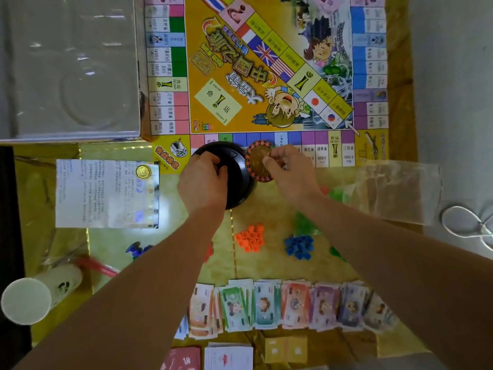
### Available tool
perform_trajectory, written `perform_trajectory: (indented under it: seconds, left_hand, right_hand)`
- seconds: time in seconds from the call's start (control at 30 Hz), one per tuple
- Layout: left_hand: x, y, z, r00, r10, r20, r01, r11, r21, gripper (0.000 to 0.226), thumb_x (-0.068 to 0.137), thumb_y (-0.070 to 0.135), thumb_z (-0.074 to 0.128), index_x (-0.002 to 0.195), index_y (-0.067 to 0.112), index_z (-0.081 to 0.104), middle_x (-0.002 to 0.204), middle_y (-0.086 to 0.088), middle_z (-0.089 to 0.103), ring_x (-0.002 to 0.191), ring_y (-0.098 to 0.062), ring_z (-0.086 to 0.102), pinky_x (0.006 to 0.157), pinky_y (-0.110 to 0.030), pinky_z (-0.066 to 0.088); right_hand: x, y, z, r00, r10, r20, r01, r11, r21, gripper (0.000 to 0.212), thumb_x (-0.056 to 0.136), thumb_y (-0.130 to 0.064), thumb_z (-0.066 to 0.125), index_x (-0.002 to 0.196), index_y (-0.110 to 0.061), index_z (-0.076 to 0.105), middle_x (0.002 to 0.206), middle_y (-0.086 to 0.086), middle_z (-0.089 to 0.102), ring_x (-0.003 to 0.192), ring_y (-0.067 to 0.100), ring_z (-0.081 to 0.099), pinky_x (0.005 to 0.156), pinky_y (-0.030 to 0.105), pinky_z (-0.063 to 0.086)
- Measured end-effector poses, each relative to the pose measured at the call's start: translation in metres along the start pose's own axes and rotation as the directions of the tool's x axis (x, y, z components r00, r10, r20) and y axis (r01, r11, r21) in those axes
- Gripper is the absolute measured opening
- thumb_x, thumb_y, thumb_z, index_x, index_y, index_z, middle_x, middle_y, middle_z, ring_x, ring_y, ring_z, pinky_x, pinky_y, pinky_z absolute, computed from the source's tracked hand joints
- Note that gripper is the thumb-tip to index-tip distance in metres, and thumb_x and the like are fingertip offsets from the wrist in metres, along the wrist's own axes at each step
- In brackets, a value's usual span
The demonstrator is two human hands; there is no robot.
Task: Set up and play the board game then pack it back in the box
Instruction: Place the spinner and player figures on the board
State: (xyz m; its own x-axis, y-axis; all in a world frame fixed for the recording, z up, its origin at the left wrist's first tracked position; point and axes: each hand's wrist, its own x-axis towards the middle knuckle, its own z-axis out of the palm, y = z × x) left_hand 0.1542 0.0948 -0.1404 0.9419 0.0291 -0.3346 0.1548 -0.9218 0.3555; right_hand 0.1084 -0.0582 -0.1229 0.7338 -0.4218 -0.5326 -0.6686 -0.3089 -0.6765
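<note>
The game board (pixel 266 65) lies open at the top centre. On its near edge stands a black round spinner base (pixel 237 166), and my left hand (pixel 204 180) grips its left rim. My right hand (pixel 289 169) pinches a red and gold roulette wheel disc (pixel 257 161), tilted beside the base's right side. Orange houses (pixel 250 237), blue houses (pixel 298 247) and green pieces (pixel 304 222) sit in piles between my arms. Play money (pixel 280 304) is fanned in a row near me, with card decks (pixel 229 356) below it.
A clear plastic box insert (pixel 69 68) fills the top left. An instruction sheet (pixel 106 193) with a gold coin (pixel 143 171) lies left of the base. A white paper cup (pixel 26 300) stands bottom left, an empty plastic bag (pixel 397 190) right, a white cable (pixel 466 222) far right.
</note>
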Motion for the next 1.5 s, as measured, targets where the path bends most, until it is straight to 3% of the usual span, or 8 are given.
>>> perform_trajectory:
  seconds: [0.13,0.43,0.57,0.7,0.83,1.1,1.27,1.5]
  left_hand:
    - [0.002,0.003,-0.002,1.0,-0.027,-0.004,0.027,0.999,-0.019,0.016,0.088,0.027,0.062,0.103,0.023,0.065,0.098,0.003,0.07,0.094,-0.024,0.062,0.071,-0.03,0.041]
    - [0.001,-0.015,-0.014,0.988,-0.123,-0.097,0.108,0.983,-0.146,0.015,0.088,0.018,0.056,0.102,0.016,0.058,0.1,-0.004,0.064,0.092,-0.023,0.058,0.065,-0.028,0.032]
    - [0.001,-0.033,-0.02,0.984,-0.175,-0.044,0.166,0.972,-0.167,0.02,0.088,0.016,0.059,0.108,0.014,0.056,0.104,-0.006,0.064,0.09,-0.025,0.059,0.069,-0.028,0.033]
    - [0.004,-0.042,-0.021,0.98,-0.199,0.022,0.199,0.956,-0.216,0.02,0.088,0.019,0.061,0.107,0.014,0.06,0.102,-0.007,0.066,0.093,-0.026,0.061,0.076,-0.031,0.039]
    - [0.005,-0.043,-0.025,0.978,-0.203,0.051,0.209,0.944,-0.255,0.018,0.088,0.02,0.064,0.105,0.014,0.062,0.098,-0.003,0.068,0.09,-0.023,0.063,0.077,-0.031,0.041]
    - [0.006,-0.042,-0.028,0.979,-0.188,0.076,0.202,0.939,-0.28,0.017,0.089,0.023,0.064,0.104,0.014,0.063,0.095,0.001,0.068,0.079,-0.012,0.054,0.073,-0.024,0.036]
    - [0.004,-0.045,-0.031,0.976,-0.188,0.111,0.213,0.928,-0.306,0.02,0.088,0.03,0.064,0.101,0.015,0.065,0.096,0.001,0.071,0.091,-0.019,0.064,0.083,-0.032,0.046]
    - [0.0,-0.049,-0.031,0.955,-0.2,0.218,0.258,0.924,-0.283,0.019,0.085,0.031,0.068,0.096,0.016,0.065,0.09,0.002,0.07,0.084,-0.024,0.068,0.084,-0.037,0.051]
  right_hand:
    - [0.001,0.001,0.0,1.0,-0.015,0.021,0.015,1.0,-0.008,0.018,0.093,-0.029,0.061,0.106,-0.017,0.059,0.092,-0.003,0.061,0.08,0.007,0.056,0.071,0.021,0.049]
    - [-0.002,-0.002,0.004,0.995,-0.087,0.039,0.087,0.996,-0.009,0.012,0.09,-0.028,0.065,0.098,-0.021,0.06,0.079,-0.01,0.059,0.082,0.011,0.061,0.071,0.022,0.05]
    - [-0.008,-0.013,0.02,0.969,-0.205,0.138,0.222,0.968,-0.121,0.011,0.085,-0.033,0.068,0.091,-0.028,0.059,0.069,-0.009,0.06,0.078,0.012,0.064,0.077,0.035,0.055]
    - [-0.008,-0.026,0.042,0.933,-0.295,0.207,0.343,0.902,-0.261,0.015,0.085,-0.036,0.068,0.092,-0.026,0.061,0.061,-0.015,0.051,0.071,0.011,0.061,0.068,0.033,0.054]
    - [-0.003,-0.03,0.056,0.925,-0.3,0.233,0.371,0.847,-0.381,0.015,0.087,-0.033,0.065,0.098,-0.023,0.062,0.071,-0.01,0.055,0.076,0.018,0.062,0.068,0.035,0.054]
    - [-0.004,-0.026,0.059,0.941,-0.236,0.242,0.324,0.835,-0.445,0.02,0.089,-0.037,0.064,0.104,-0.025,0.058,0.079,-0.008,0.058,0.081,0.018,0.063,0.066,0.031,0.051]
    - [-0.011,-0.023,0.051,0.948,-0.267,0.175,0.314,0.873,-0.373,0.027,0.09,-0.046,0.059,0.103,-0.025,0.05,0.066,-0.008,0.055,0.061,0.01,0.057,0.052,0.027,0.044]
    - [-0.01,-0.015,0.031,0.994,-0.108,0.022,0.11,0.954,-0.28,0.017,0.093,-0.022,0.053,0.109,-0.018,0.049,0.066,-0.009,0.05,0.056,0.009,0.048,0.051,0.027,0.036]
